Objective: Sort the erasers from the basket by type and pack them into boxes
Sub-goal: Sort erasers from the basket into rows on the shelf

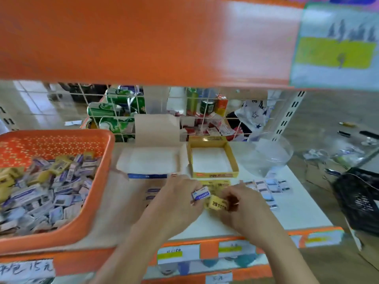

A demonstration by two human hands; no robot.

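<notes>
Where the hands meet: a yellow eraser (217,203) is gripped in the curled fingers of the right hand (244,203), low over the white shelf (297,212).
Left hand (174,199): a white-and-blue eraser (201,195) is pinched between its fingers, just beside the yellow one.
Basket (102,181): orange, set at the left, heaped with mixed erasers (51,187).
Boxes: a white box (151,160) and a yellow box (213,158) are stood side by side behind the hands.
Sorted rows (268,187): laid flat on the shelf at the right.

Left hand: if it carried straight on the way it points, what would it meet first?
Probably the yellow erasers lying just ahead on the shelf, then the yellow box; depth is unclear.
</notes>
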